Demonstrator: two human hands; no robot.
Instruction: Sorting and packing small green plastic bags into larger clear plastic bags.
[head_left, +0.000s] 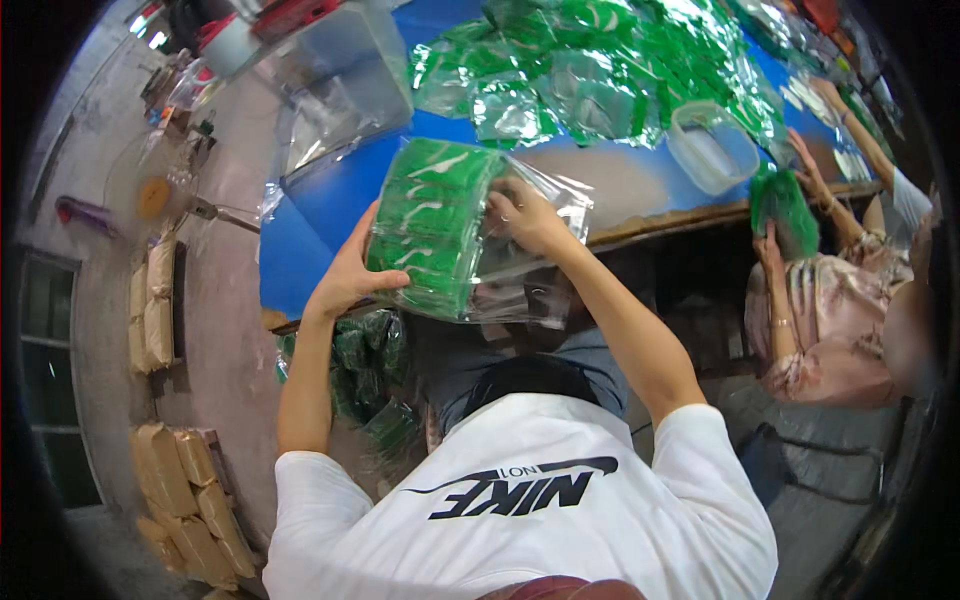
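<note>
While the left hand [345, 275] grips the green packet stack [430, 225] from 9 o'clock, the right hand [528, 215] pinches the clear bag [530, 265] at 3. Stack sits above the blue table [320, 200] edge, long axis 12-to-6, mouth toward the right hand.

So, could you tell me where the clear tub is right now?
In the head view the clear tub sits upper right on the blue table, just below the pile of green packets.

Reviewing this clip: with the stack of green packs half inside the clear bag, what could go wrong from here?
1. The clear bag is held above the blue table edge; the green packs might slide out.
2. The right hand presses inside the bag mouth; thin film could tear.
3. The left hand alone supports the stack, so it may skew.
</note>
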